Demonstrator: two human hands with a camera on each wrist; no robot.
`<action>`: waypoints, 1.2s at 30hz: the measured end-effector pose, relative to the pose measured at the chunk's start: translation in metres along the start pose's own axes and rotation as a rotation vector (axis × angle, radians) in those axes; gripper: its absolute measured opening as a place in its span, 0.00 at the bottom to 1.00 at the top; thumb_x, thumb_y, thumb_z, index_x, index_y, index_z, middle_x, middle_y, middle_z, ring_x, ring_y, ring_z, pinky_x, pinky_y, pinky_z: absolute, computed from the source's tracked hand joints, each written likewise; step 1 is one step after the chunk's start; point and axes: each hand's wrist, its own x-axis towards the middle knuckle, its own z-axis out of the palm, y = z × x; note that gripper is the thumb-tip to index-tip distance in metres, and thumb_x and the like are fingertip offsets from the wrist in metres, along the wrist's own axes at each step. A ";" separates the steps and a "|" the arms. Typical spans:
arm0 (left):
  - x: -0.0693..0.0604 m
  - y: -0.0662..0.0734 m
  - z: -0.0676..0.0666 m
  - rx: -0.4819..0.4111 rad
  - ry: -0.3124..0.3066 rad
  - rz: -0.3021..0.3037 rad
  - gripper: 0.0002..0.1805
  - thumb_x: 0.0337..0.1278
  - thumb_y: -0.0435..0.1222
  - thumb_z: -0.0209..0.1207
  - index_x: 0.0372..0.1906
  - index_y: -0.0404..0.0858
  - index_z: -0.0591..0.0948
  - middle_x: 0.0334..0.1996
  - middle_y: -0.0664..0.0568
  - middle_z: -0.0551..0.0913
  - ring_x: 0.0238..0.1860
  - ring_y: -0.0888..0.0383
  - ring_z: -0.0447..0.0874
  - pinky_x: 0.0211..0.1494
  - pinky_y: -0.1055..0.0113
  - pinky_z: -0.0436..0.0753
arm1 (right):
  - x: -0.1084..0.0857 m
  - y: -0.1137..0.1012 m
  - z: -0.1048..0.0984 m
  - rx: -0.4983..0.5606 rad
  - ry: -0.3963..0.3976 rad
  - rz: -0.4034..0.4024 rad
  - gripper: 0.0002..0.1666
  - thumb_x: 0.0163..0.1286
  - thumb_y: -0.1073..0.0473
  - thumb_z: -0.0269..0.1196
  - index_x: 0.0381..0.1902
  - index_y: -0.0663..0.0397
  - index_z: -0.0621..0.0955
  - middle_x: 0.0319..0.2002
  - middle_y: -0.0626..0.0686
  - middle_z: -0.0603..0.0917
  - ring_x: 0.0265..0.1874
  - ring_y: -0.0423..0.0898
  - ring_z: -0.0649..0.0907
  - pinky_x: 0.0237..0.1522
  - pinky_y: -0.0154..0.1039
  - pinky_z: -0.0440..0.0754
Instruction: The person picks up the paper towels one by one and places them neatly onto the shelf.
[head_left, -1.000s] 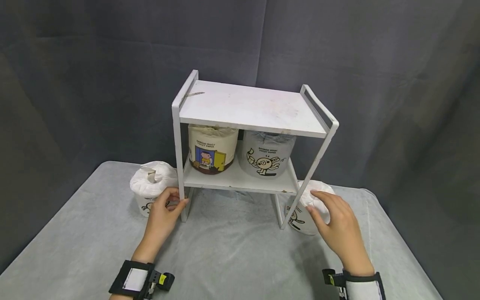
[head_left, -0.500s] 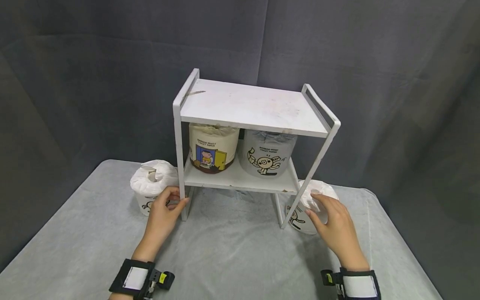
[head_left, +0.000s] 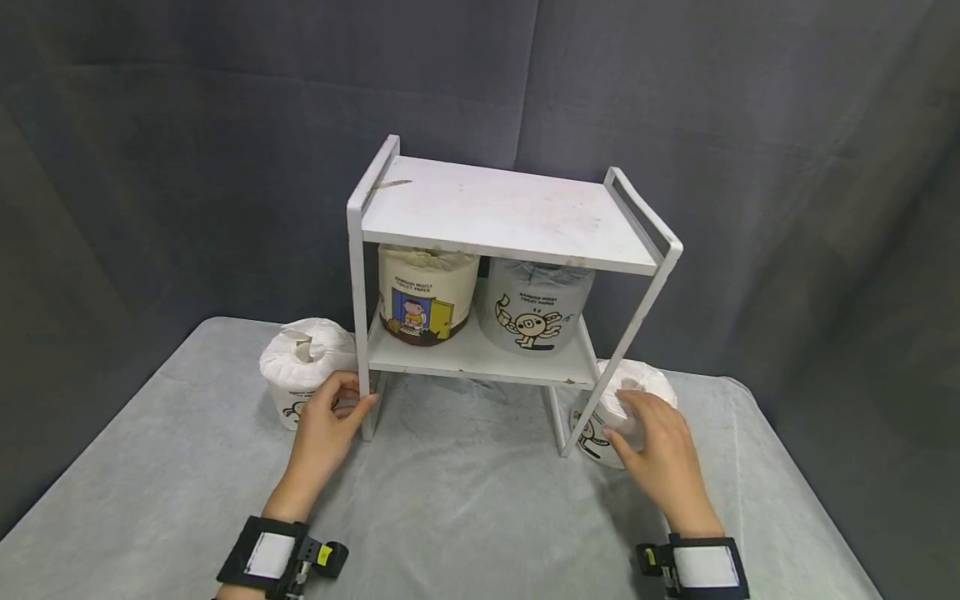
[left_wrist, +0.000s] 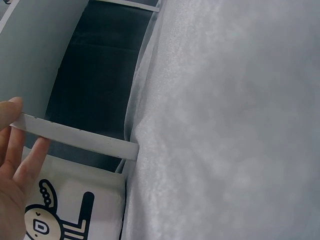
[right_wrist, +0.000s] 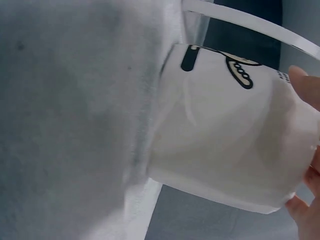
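A white two-tier shelf rack (head_left: 480, 212) stands on the cloth-covered table. My left hand (head_left: 322, 433) pinches its front left leg between thumb and fingers; in the left wrist view, fingers (left_wrist: 35, 160) lie along that leg (left_wrist: 80, 140). At the rack's right side, my right hand (head_left: 663, 458) is at the top of a white toilet paper roll (head_left: 637, 383). In the right wrist view the thumb (right_wrist: 305, 87) and fingertips lie at opposite sides of this wrapped roll (right_wrist: 225, 130), curled about its top end. Part of the roll is hidden behind the hand and rack leg.
On the lower shelf sit a cream roll (head_left: 427, 292) and a grey roll (head_left: 536, 308). Another white roll (head_left: 307, 354) stands left of the rack, close to my left hand. A dark curtain (head_left: 450, 75) hangs behind the table (head_left: 465, 517).
My right hand has shifted slightly left and lower around the top of the white roll. The left hand keeps its hold on the leg, and the rack and rolls stay in place.
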 end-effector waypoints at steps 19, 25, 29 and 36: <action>0.002 0.001 0.003 0.001 -0.007 0.008 0.12 0.61 0.32 0.66 0.46 0.35 0.78 0.41 0.44 0.82 0.45 0.50 0.81 0.44 0.57 0.85 | -0.006 0.002 0.008 -0.051 0.032 -0.014 0.41 0.38 0.73 0.81 0.55 0.62 0.78 0.50 0.62 0.81 0.54 0.60 0.76 0.59 0.57 0.66; 0.001 0.001 0.003 -0.005 -0.015 0.010 0.11 0.62 0.32 0.66 0.45 0.35 0.78 0.41 0.44 0.82 0.45 0.51 0.81 0.44 0.58 0.85 | -0.006 0.000 0.007 -0.056 0.048 0.018 0.40 0.36 0.74 0.81 0.52 0.62 0.80 0.46 0.62 0.83 0.50 0.60 0.78 0.55 0.57 0.67; 0.001 0.002 0.003 -0.003 -0.006 0.005 0.11 0.61 0.32 0.66 0.45 0.35 0.78 0.40 0.44 0.82 0.45 0.51 0.81 0.43 0.59 0.85 | -0.005 0.002 0.008 -0.063 0.048 0.012 0.40 0.37 0.73 0.81 0.52 0.61 0.80 0.46 0.61 0.84 0.50 0.59 0.78 0.55 0.56 0.68; -0.001 0.001 0.001 0.001 0.006 0.000 0.11 0.61 0.32 0.66 0.45 0.35 0.78 0.41 0.44 0.83 0.45 0.51 0.81 0.42 0.67 0.84 | -0.003 0.004 0.009 -0.075 0.059 -0.020 0.38 0.37 0.69 0.82 0.50 0.60 0.81 0.46 0.62 0.84 0.49 0.59 0.79 0.53 0.55 0.69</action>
